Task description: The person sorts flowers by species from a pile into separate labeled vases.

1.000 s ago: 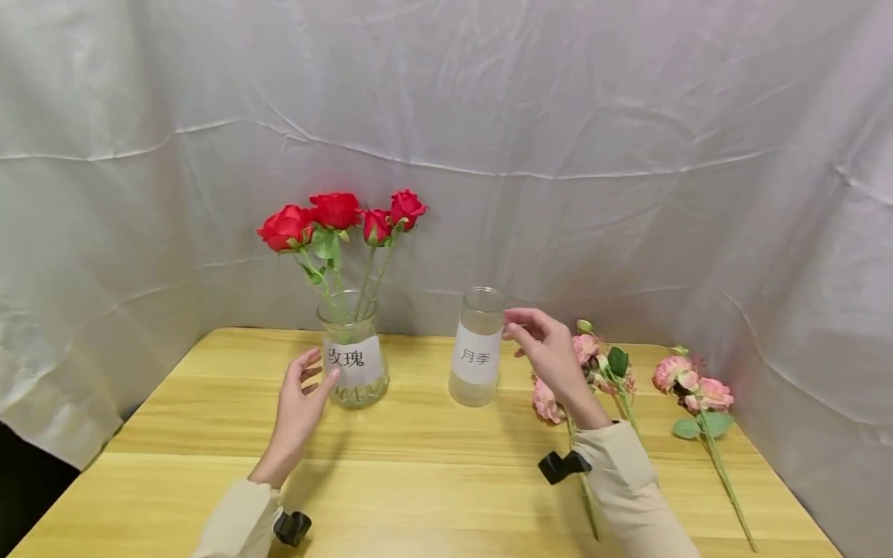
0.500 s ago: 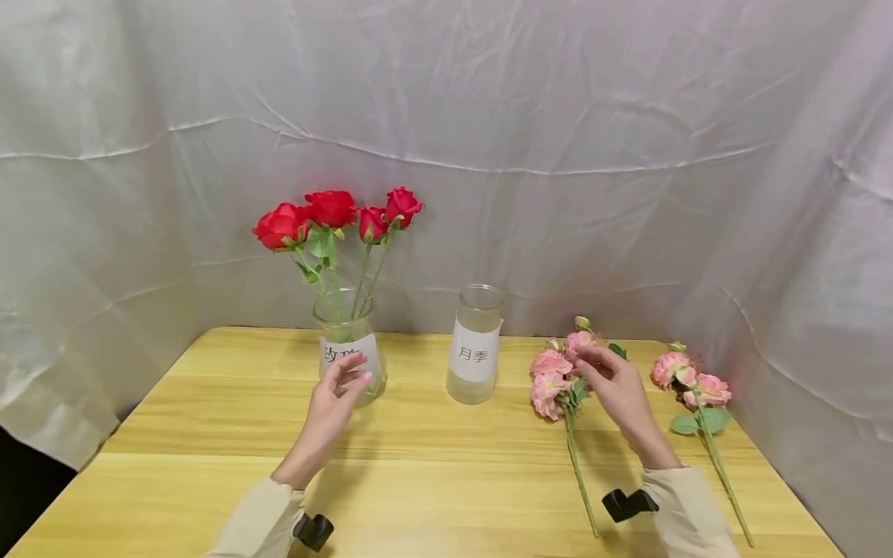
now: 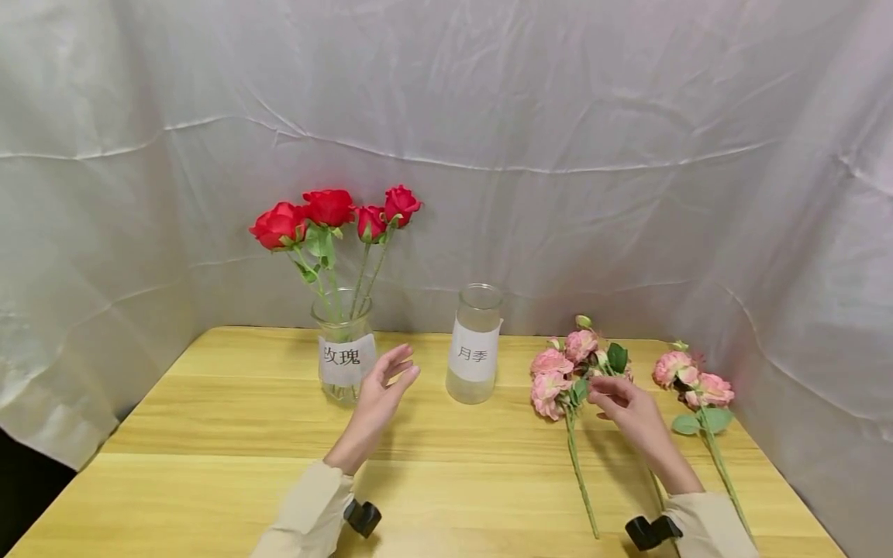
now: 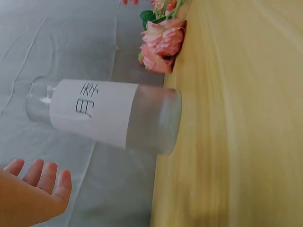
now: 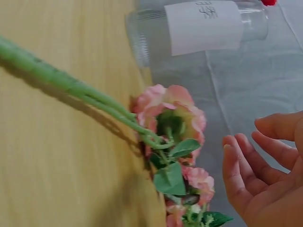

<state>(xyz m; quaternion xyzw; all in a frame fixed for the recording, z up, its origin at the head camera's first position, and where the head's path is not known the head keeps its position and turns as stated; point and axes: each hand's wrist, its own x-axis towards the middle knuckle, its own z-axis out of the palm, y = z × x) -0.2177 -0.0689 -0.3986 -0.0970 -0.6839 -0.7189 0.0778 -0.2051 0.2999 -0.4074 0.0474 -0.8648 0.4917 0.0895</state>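
My left hand point(image 3: 375, 407) hovers over the table between two glass vases, fingers relaxed and holding nothing. The left wrist view has its fingers beside the labelled clear vase point(image 4: 151, 120), apart from it. My right hand point(image 3: 638, 418) is over the stems of the pink flowers point(image 3: 551, 387), fingers loosely bent. In the right wrist view nothing lies between its fingers, and the pink blooms point(image 5: 173, 113) with green leaves are next to it. Red roses point(image 3: 328, 208) stand in the wider labelled vase point(image 3: 346, 360); the straight vase point(image 3: 474, 353) bears a different label and no flowers.
Another pink flower stem point(image 3: 722, 465) lies at the right side of the wooden table point(image 3: 209, 465). Grey cloth point(image 3: 558, 155) hangs behind and at both sides. Black wrist cameras point(image 3: 363, 518) sit at the beige sleeves.
My left hand has moved right, from beside the rose vase to in front of the gap between vases. My right hand has moved right and down, from the straight vase to the pink flowers.
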